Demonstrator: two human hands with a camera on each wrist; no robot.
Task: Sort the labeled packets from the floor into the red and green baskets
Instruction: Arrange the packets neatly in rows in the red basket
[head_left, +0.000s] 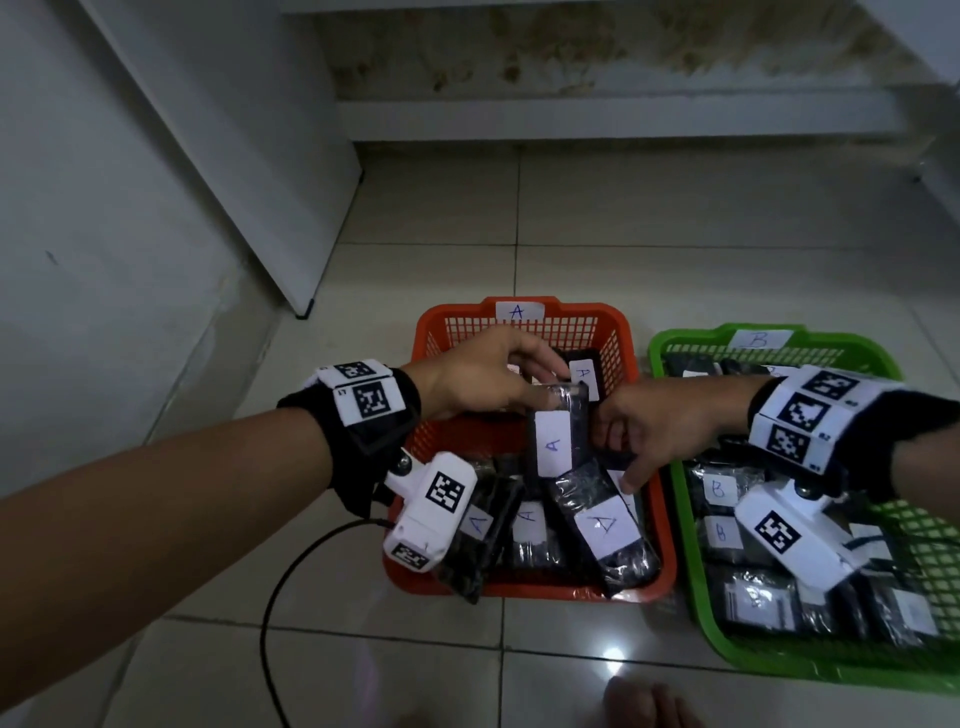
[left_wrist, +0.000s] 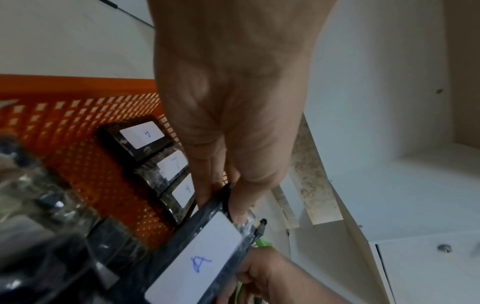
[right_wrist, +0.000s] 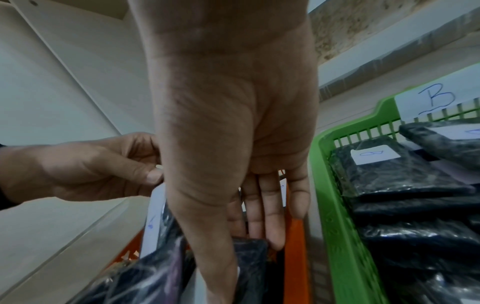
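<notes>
- The left hand (head_left: 483, 376) is pinching the far end of an A-labelled packet (head_left: 553, 441) over the red basket (head_left: 441, 322).
- The right hand (head_left: 670, 421), fingers straight, is steadying the packet's right side.
- The packet's long axis is running far to near, above the other A packets (head_left: 602, 525).
- The green basket (head_left: 675, 338) is sitting to the right, holding B packets (head_left: 719, 491).
</notes>
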